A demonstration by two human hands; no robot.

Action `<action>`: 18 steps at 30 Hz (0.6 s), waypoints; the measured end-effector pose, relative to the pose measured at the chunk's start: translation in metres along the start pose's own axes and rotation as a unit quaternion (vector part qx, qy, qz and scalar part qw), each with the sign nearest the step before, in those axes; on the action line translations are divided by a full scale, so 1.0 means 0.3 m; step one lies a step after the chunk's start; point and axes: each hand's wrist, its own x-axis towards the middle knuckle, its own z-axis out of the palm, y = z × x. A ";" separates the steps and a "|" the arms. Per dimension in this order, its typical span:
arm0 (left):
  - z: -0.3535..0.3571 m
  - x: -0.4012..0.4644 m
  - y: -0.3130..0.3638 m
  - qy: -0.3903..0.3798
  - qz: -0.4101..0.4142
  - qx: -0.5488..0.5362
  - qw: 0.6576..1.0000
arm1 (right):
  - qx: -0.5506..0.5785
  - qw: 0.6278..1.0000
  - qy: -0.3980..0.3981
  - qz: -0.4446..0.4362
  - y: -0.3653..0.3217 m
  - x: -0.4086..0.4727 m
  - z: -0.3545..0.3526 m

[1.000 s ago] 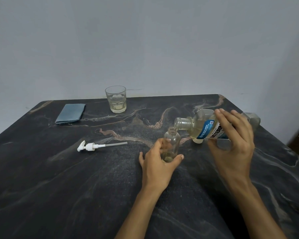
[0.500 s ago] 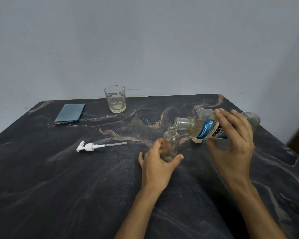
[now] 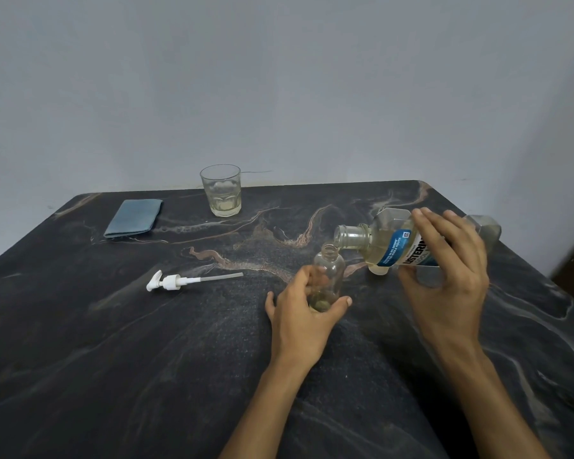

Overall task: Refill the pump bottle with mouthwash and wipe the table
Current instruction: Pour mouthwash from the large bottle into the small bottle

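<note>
Gripping small clear glass pump bottle (image 3: 327,276) upright on dark marbled counter (image 3: 113,342) w/ left hand (image 3: 304,314) fingers curled round; right hand (image 3: 451,276) holding tilted clear mouthwash bottle (image 3: 386,245), mouth just above. White pump head (image 3: 171,281) lying apart, left.

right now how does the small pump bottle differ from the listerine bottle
The small pump bottle stands upright on the table, gripped low by the left hand; the Listerine bottle is tipped nearly level above it, held by the right hand. The pump bottle is smaller, unlabelled and holds only a little liquid; the Listerine bottle has a blue and white label and holds more. Both are clear, uncapped and hold yellowish liquid.
</note>
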 end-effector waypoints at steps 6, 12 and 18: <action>0.000 0.002 0.000 0.000 0.003 -0.005 1.000 | 0.003 1.000 0.003 -0.001 0.001 -0.001 0.000; 0.002 0.002 -0.003 0.001 0.005 0.001 1.000 | 0.003 1.000 0.003 -0.001 0.000 -0.001 0.001; 0.008 0.006 -0.013 0.001 0.000 -0.014 1.000 | -0.001 1.000 0.006 -0.003 0.002 -0.003 0.002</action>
